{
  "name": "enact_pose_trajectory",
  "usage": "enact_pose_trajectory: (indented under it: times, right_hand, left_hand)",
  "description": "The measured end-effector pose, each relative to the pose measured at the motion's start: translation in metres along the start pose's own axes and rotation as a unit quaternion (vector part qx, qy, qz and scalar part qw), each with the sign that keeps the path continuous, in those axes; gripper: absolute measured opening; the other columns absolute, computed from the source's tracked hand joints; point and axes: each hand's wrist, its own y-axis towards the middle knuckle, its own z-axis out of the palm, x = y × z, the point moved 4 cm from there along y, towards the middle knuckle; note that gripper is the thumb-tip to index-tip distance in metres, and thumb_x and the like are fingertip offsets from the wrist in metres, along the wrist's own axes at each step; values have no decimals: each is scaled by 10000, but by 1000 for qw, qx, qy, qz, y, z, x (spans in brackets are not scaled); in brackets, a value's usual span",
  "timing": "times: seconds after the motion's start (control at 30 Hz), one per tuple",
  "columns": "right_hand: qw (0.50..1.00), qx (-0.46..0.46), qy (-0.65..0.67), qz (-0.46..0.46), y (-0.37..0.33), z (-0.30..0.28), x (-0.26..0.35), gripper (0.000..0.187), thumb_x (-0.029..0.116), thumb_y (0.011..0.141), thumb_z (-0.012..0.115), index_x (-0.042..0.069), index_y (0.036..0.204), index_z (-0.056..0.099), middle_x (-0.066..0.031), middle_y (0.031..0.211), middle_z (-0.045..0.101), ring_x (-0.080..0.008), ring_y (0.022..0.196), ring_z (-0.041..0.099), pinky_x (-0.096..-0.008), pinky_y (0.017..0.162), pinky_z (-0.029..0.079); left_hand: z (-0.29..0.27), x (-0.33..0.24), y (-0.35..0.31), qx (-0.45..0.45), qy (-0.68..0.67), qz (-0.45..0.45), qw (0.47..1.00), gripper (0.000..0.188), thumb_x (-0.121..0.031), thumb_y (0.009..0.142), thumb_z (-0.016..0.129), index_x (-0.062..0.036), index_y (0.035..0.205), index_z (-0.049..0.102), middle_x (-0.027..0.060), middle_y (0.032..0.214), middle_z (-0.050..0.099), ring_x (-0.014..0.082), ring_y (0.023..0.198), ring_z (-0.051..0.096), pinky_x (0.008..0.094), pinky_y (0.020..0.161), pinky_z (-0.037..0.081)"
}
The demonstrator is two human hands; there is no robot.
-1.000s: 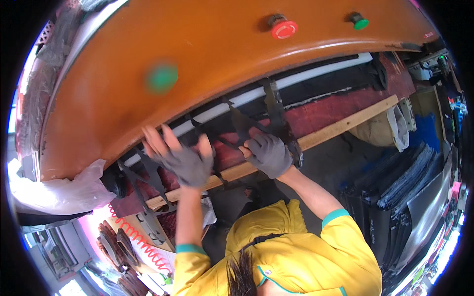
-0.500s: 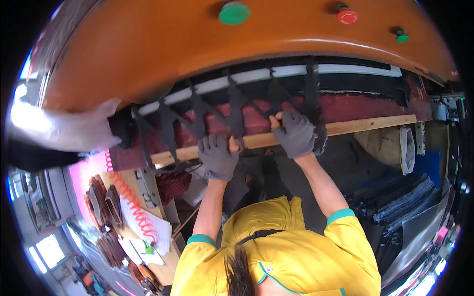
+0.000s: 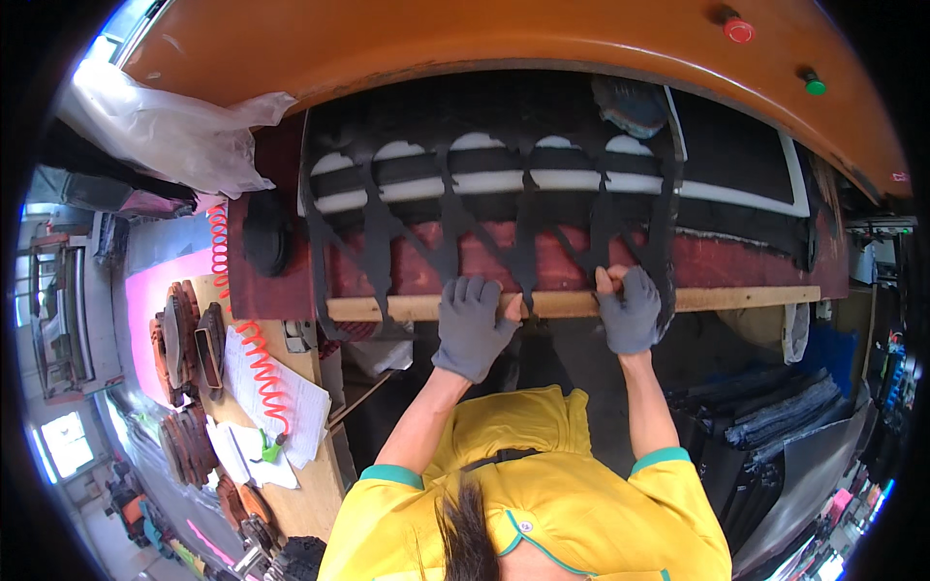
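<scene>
A black sheet with large cut-out openings (image 3: 448, 250) lies across the dark red work surface (image 3: 484, 252). Its narrow strips reach forward over a wooden bar (image 3: 736, 297) along the front edge. My left hand (image 3: 475, 327), in a grey glove with bare thumb tip, is closed at the sheet's front edge, left of centre. Farther right, my gloved right hand (image 3: 630, 312) pinches the same edge near the sheet's right corner. White strips (image 3: 484, 182) and rounded white patches show through the openings.
An orange machine body (image 3: 436, 34) with a red button (image 3: 738, 30) and a green button (image 3: 815, 86) overhangs the far side. Clear plastic (image 3: 184, 131) hangs at left. A side table holds brown cutting dies (image 3: 182, 329), papers (image 3: 281, 392) and a red coiled hose (image 3: 263, 373). Black sheets (image 3: 785, 407) are stacked at right.
My view has shifted, and more of the cut-out sheet shows beneath the orange machine body. Both hands stay at the sheet's front edge by the wooden bar.
</scene>
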Motion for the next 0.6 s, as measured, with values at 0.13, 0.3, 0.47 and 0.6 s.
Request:
enact_pose_trajectory:
  times: [0.13, 0.3, 0.47, 0.6]
  right_hand:
    - [997, -37, -24, -58, -7, -32, 14, 136, 106, 804, 752, 90, 887, 645, -77, 794, 619, -269, 746, 594, -387, 684, 459]
    - [972, -108, -166, -128, 77, -63, 23, 806, 315, 685, 838, 88, 1361, 461, -175, 1366, 474, -384, 1174, 492, -472, 1030, 363]
    - [979, 186, -74, -42, 121, -41, 2, 901, 263, 538, 825, 196, 1368, 482, -182, 1469, 371, -404, 1265, 461, -487, 999, 440]
    - [975, 200, -80, -49, 104, -41, -5, 853, 264, 527, 806, 214, 1329, 519, -184, 1465, 363, -415, 1244, 468, -479, 997, 441]
  left_hand:
    - [-11, -21, 11, -105, 42, 52, 992, 469, -326, 785, 751, -49, 1126, 586, 145, 1036, 569, 365, 1005, 545, 494, 919, 400]
    - [13, -32, 59, -48, 72, 73, 994, 733, -481, 815, 680, -38, 1359, 469, 203, 1383, 452, 370, 1341, 394, 563, 1102, 216]
    - [25, -38, 19, -85, 112, 115, 983, 858, -624, 818, 590, -20, 1407, 432, 230, 1480, 378, 370, 1427, 311, 619, 1093, 180]
    - [35, -35, -10, -14, 93, 76, 993, 820, -556, 800, 659, -25, 1387, 447, 220, 1460, 386, 380, 1395, 344, 587, 1091, 221]
